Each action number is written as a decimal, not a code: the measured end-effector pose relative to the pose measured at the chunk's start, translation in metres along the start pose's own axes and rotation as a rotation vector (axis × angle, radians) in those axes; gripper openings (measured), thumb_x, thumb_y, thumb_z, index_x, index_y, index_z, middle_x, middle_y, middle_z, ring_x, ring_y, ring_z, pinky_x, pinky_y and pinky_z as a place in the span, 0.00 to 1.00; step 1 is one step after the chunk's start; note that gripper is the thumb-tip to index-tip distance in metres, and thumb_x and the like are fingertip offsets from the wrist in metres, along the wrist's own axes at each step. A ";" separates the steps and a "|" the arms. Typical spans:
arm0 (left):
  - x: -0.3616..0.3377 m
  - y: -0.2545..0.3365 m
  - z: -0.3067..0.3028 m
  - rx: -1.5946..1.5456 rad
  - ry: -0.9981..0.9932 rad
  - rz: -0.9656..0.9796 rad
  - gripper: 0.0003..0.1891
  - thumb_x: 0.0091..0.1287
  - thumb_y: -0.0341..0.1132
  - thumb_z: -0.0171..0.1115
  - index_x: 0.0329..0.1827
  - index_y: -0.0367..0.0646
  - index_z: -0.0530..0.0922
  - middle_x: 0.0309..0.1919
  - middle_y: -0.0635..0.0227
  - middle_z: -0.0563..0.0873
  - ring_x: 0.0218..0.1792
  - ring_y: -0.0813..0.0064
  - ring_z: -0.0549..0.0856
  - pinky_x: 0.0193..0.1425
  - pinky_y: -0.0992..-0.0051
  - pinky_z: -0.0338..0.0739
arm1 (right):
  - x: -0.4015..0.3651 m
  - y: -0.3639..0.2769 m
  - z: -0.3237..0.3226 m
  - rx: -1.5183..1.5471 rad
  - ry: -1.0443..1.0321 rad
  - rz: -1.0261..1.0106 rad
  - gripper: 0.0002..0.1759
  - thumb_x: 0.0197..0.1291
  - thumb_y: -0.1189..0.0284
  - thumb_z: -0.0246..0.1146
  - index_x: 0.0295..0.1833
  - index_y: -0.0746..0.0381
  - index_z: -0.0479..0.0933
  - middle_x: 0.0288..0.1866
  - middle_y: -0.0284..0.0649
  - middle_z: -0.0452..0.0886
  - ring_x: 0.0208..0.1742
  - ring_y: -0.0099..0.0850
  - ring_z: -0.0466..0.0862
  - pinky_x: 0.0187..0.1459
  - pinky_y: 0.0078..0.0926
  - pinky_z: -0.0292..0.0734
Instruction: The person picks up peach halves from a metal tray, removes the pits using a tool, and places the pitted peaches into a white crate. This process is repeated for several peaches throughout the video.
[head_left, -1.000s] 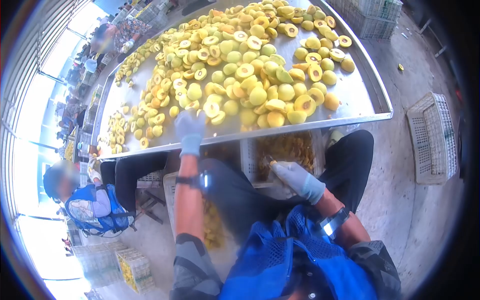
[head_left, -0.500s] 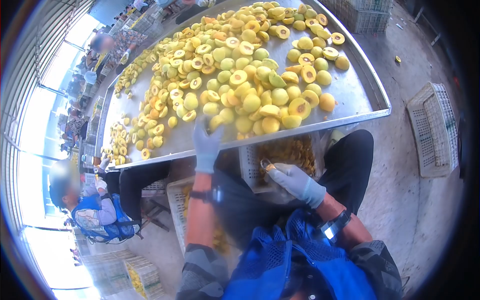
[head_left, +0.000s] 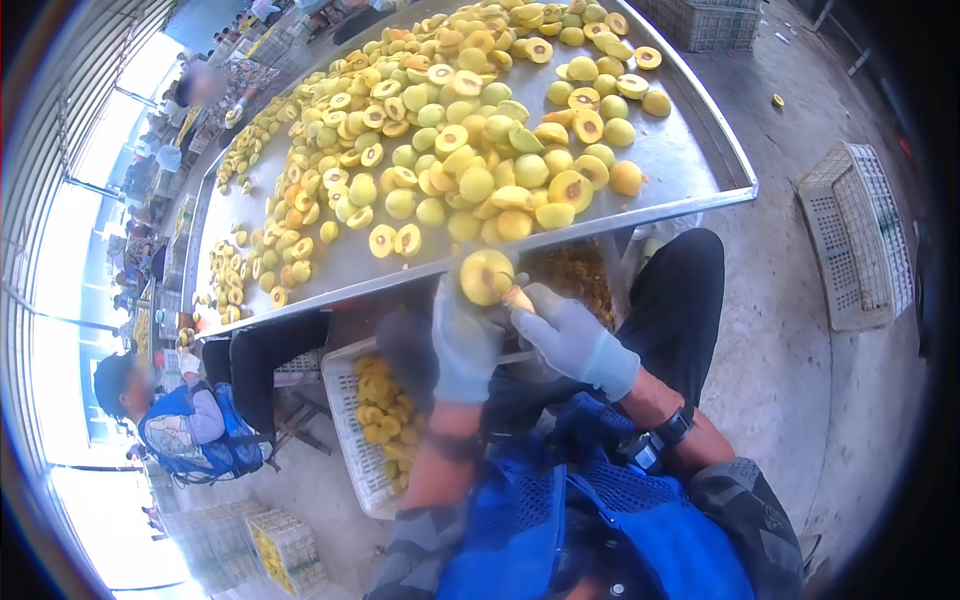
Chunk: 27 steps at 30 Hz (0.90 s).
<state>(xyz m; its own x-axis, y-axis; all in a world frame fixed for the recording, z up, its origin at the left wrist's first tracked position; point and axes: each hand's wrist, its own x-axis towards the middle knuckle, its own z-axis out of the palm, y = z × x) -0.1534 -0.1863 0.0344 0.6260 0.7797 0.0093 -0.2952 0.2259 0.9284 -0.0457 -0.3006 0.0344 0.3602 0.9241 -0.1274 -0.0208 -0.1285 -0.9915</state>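
Note:
My left hand (head_left: 466,347), in a pale glove, holds a yellow peach half (head_left: 487,277) just past the near rim of the metal table, its cut face and brown centre turned up. Gloved too, my right hand (head_left: 583,342) is closed around a small pitting tool (head_left: 518,298), whose tip meets the edge of the peach half. Motion blurs the left fingers. A large heap of halved peaches (head_left: 475,183) covers much of the metal table (head_left: 680,165) in front of me.
Below the table, left of my legs, stands a white crate (head_left: 345,430) of peach pieces. Another container with brownish scraps (head_left: 570,275) is under the table edge. Stacked crates (head_left: 850,240) stand on the floor at right. A co-worker (head_left: 190,425) sits at left.
My left hand has come back from the heap toward my right hand, now with a peach half. The tool has met the fruit. Two cut halves now lie near the table's rim.

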 end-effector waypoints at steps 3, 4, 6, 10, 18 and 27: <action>-0.003 -0.012 0.004 0.109 0.046 0.118 0.23 0.73 0.23 0.63 0.69 0.31 0.72 0.58 0.54 0.86 0.51 0.62 0.89 0.56 0.67 0.86 | 0.001 0.012 0.001 -0.087 0.083 -0.135 0.18 0.78 0.61 0.56 0.60 0.64 0.76 0.36 0.48 0.86 0.36 0.44 0.87 0.40 0.39 0.81; -0.003 -0.016 0.002 0.135 0.050 0.159 0.21 0.73 0.23 0.62 0.68 0.31 0.73 0.58 0.54 0.86 0.51 0.63 0.89 0.56 0.69 0.86 | 0.001 0.013 0.001 -0.116 0.110 -0.182 0.18 0.78 0.61 0.57 0.60 0.64 0.76 0.37 0.51 0.87 0.39 0.49 0.88 0.42 0.42 0.81; -0.001 -0.018 0.000 0.199 0.036 0.207 0.19 0.78 0.30 0.56 0.68 0.31 0.74 0.58 0.54 0.85 0.53 0.64 0.88 0.58 0.69 0.84 | -0.001 0.005 -0.001 -0.123 0.108 -0.148 0.18 0.77 0.61 0.57 0.61 0.64 0.77 0.40 0.54 0.87 0.43 0.54 0.87 0.45 0.45 0.81; 0.000 -0.017 0.005 0.214 0.071 0.182 0.27 0.86 0.47 0.38 0.71 0.31 0.71 0.54 0.55 0.85 0.54 0.66 0.85 0.61 0.68 0.81 | -0.005 -0.003 0.000 -0.193 0.075 -0.194 0.20 0.77 0.62 0.57 0.62 0.65 0.77 0.43 0.58 0.87 0.46 0.59 0.86 0.47 0.47 0.81; 0.000 -0.027 0.021 0.205 0.241 0.229 0.25 0.85 0.49 0.37 0.62 0.36 0.75 0.50 0.58 0.84 0.49 0.69 0.83 0.57 0.69 0.80 | 0.000 -0.003 0.013 -0.114 0.156 -0.150 0.21 0.77 0.62 0.57 0.63 0.68 0.76 0.45 0.63 0.86 0.48 0.60 0.87 0.49 0.49 0.81; -0.003 -0.004 0.028 0.003 0.355 0.044 0.24 0.83 0.49 0.40 0.54 0.36 0.77 0.39 0.51 0.87 0.39 0.63 0.87 0.44 0.68 0.85 | 0.002 0.000 0.029 -0.212 0.132 -0.097 0.18 0.79 0.64 0.55 0.58 0.69 0.76 0.45 0.59 0.86 0.45 0.55 0.87 0.47 0.44 0.80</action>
<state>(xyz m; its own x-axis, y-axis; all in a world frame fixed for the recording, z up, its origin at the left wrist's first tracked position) -0.1340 -0.2061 0.0408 0.3230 0.9430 -0.0803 -0.3140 0.1869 0.9308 -0.0723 -0.2878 0.0338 0.4695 0.8828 -0.0141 0.2103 -0.1273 -0.9693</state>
